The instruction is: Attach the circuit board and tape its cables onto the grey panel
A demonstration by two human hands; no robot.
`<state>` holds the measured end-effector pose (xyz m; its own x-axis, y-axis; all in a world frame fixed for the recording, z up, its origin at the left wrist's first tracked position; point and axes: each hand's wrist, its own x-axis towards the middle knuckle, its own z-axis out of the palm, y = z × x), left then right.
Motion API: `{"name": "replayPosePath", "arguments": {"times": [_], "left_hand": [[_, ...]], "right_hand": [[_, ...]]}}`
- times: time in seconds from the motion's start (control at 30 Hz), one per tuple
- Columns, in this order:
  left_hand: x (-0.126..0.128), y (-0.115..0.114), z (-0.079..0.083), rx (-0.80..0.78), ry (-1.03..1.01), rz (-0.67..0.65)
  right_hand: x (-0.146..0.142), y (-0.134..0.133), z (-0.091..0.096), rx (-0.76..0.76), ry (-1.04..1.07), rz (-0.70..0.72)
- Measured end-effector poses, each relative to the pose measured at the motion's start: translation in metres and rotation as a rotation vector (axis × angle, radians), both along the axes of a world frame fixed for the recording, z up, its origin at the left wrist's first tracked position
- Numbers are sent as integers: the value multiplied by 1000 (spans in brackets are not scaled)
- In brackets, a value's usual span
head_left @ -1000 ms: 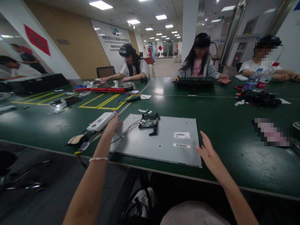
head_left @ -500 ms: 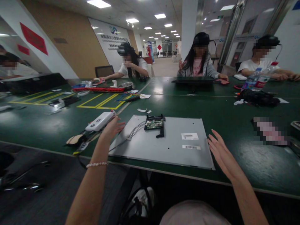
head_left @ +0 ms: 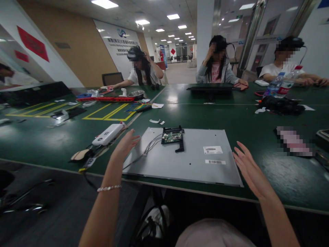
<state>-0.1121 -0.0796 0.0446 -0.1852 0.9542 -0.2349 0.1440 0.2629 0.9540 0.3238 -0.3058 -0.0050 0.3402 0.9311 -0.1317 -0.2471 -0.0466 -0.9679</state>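
Note:
A flat grey metal panel [head_left: 190, 161] lies on the green table [head_left: 231, 123] in front of me, with a small green circuit board [head_left: 172, 136] and thin grey wires [head_left: 149, 149] on its far left part. My left hand [head_left: 125, 144] hovers open at the panel's left edge, fingers spread, holding nothing. My right hand [head_left: 250, 171] is open too, fingers stretched out, just off the panel's right edge. A white box-shaped device [head_left: 108, 134] lies to the left of my left hand.
Three other people sit along the far side of the table. A black flat device [head_left: 213, 88] lies before the middle one. Water bottles [head_left: 281, 85] and a black bundle [head_left: 281, 105] are at far right. Yellow tape lines [head_left: 110, 111] mark the left part of the table.
Both my hands have drawn slightly outward and back from the panel and stay open. The view has shifted a little left, so the panel sits further right in the picture.

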Motion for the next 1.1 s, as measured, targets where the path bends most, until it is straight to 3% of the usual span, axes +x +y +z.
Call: {"name": "replayPosePath", "arguments": {"times": [0.67, 1.1], "left_hand": [[47, -19, -6, 29, 33, -74], [92, -43, -15, 81, -66, -153]], "right_hand": [[45, -17, -11, -37, -201, -120], [69, -22, -14, -113, -532, -260]]}}
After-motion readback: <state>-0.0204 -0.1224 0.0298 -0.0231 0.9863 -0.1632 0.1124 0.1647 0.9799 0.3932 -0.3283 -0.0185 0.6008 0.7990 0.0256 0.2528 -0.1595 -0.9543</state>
